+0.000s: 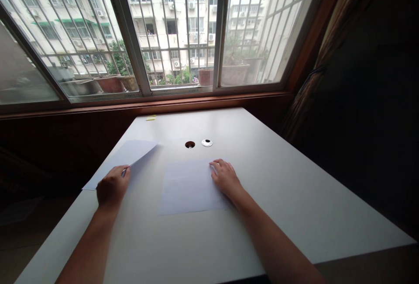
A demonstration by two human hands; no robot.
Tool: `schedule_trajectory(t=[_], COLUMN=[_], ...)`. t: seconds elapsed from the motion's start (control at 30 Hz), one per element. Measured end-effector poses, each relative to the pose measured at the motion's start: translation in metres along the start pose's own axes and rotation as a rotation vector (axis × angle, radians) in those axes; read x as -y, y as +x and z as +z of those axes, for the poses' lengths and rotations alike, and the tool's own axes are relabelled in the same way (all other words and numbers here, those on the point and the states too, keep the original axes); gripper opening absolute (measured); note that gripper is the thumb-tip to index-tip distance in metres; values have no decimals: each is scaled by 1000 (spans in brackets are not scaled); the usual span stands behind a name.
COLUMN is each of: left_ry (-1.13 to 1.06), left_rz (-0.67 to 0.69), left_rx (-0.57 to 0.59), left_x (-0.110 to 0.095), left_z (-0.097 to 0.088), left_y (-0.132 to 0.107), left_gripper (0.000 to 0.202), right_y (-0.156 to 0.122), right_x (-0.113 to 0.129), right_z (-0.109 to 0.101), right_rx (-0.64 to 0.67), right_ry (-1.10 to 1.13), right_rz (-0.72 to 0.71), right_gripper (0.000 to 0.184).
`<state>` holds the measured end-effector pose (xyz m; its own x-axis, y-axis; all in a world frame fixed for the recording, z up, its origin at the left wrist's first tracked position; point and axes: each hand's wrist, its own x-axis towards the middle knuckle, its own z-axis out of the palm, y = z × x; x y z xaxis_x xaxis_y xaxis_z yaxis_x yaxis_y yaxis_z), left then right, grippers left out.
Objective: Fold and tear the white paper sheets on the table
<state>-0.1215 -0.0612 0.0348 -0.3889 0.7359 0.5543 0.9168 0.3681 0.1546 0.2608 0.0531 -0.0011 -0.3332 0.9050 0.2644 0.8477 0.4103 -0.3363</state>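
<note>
A sheet of white paper (129,153) is pinched in my left hand (113,183), above the left side of the table. Its right edge is lifted and its far left corner reaches the table's edge. A small dark detail shows between my thumb and fingers, too small to name. Another white sheet (186,188) lies flat in the middle of the table. On the right edge of that flat sheet rests my right hand (225,177), palm down, fingers apart and slightly bent, with nothing gripped.
The white table (278,205) reaches toward a barred window (176,35). Beyond the flat sheet are a round cable hole (190,144) and a round cover (207,143). Yellow strips (151,118) sit at the far left corner. A tied curtain (304,87) hangs on the right.
</note>
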Motion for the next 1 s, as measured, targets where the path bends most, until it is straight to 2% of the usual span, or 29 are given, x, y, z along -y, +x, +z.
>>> schedule_trajectory(t=[0.13,0.3,0.43,0.6,0.73,0.9,1.0], left_ry=[-182,-450,-634,-770,-819,-842,-863], left_rz=[105,335,555,774,884,936,964], left_rx=[-66,-59,8,34,48,63,39], left_x=[-6,-17,-30,-48,-58,-65,-69], left_z=[-6,-7,-3,2,1,-3,-2], left_y=[-1,-6,-9,-13,-16,-21,-24], left_gripper=[36,27,21,23,25,30,32], right_y=[1,5,8,8,6,10,16], right_x=[-4,-6,-3,-2,-1,-6,-15], right_z=[4,4,-3,-13,-20,-22,-22], right_rx=[-20,-74,-133,-204,-266,-280,-277], right_ry=[12,161,452,768,855,820,1022], right_rz=[2,3,138,321,370,437,537], right_gripper=[42,44,42,53,59,50,49])
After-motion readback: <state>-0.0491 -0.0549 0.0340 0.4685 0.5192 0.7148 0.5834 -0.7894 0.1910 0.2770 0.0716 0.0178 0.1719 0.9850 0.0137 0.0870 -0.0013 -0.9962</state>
